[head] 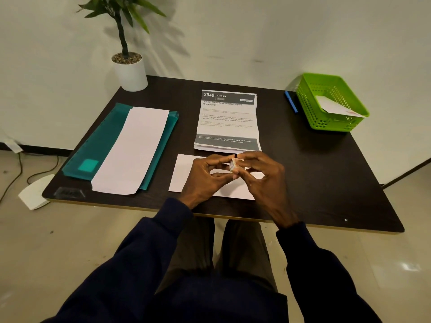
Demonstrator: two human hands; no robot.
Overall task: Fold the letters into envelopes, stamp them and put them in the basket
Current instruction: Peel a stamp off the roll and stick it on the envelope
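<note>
Your left hand [205, 174] and right hand [261, 176] meet just above the white envelope [184, 172] that lies flat near the front edge of the dark table [326, 178]. Between the fingertips of both hands you pinch a small stamp [233, 165], curled and lifted off the paper; both hands are closed on it with thumb and forefinger, the other fingers loosely bent. The envelope shows to the left of your left hand and below your right hand, and your hands cover its middle. Just behind it, touching or nearly touching its far edge, sits the stack of printed letters [227, 121], the top sheet headed "2940 KITCHEN". To your left a teal folder [98, 145] lies at an angle with a long white envelope pile [133, 148] resting on top of it. At the far right corner stands the green basket [310, 99], with one white envelope [335, 108] leaning inside it. A blue pen [291, 101] lies just beside the basket's left wall. A potted plant [129, 68] stands at the far left corner.
</note>
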